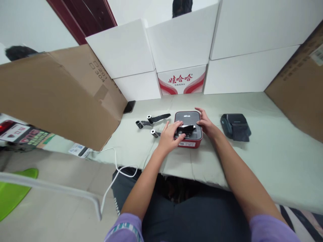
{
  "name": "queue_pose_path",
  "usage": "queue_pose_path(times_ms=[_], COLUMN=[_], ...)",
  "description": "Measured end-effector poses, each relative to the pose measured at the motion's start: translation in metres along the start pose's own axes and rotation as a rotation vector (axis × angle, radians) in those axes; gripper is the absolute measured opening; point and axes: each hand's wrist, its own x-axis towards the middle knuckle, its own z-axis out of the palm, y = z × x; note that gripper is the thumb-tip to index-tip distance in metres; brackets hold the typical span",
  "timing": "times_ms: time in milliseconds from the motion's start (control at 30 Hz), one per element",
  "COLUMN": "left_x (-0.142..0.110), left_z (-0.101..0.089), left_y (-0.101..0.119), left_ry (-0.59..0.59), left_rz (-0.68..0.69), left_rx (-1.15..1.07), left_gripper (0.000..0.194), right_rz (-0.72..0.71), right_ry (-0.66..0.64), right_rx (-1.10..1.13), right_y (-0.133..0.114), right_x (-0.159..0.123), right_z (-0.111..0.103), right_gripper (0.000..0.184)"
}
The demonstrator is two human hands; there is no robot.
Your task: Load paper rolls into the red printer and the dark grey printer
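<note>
A red box with a dark grey top (189, 119) and a white label on its front side sits on the table before me. My right hand (206, 124) grips its right side, thumb on the top and forefinger stretched past the far corner. Across the top of the box lies my left hand (169, 137), fingers spread and thumb near the front edge. A glossy black strip-like piece (188, 128) rests on the box by the left fingertips; its kind is unclear. Left of the box are several small rolls (149, 118) with black strips trailing from them.
A dark portable printer-like device (234, 126) stands to the right. White boxes (179, 43) form a wall behind the table (262, 158), with cardboard (63, 97) at the left. A phone (129, 107) lies by the cardboard, and a white cable (116, 161) hangs over the front edge.
</note>
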Motion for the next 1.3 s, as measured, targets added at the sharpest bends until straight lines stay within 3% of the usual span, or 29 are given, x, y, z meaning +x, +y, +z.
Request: queue_pose_path(times_ms=[333,500,633,800,1000,1167,1300], left_x=[-0.006,-0.020,-0.033,-0.037,-0.035,-0.034,-0.019], left_z=[0.002,0.011,0.030,0.041,0.042,0.040,0.028], left_y=[0.005,0.003,-0.003,-0.004,-0.008,-0.008,-0.001], left_ry=[-0.013,-0.002,0.061,0.091,0.116,0.098,0.026], left_rz=[-0.042,-0.131,-0.291,-0.362,-0.336,-0.312,-0.255], left_rx=[-0.059,-0.186,-0.294,-0.361,-0.353,-0.330,-0.283], left_gripper=[0.057,0.099,0.117,0.116,0.115,0.111,0.105], right_rz=[-0.015,-0.050,-0.072,-0.049,0.168,0.224,0.224], right_ry=[0.036,0.046,0.084,0.158,0.206,0.174,0.197], right_rx=[-0.082,-0.208,-0.537,-0.772,-0.926,-0.783,-0.732], right_y=[0.007,0.005,-0.010,-0.029,-0.050,-0.053,-0.058], right_x=[0.005,0.005,-0.001,-0.009,-0.039,-0.070,-0.068], right_z=[-0.003,-0.008,-0.007,0.000,0.023,0.042,0.034], right_gripper=[0.074,0.067,0.042,0.030,0.036,0.024,0.027])
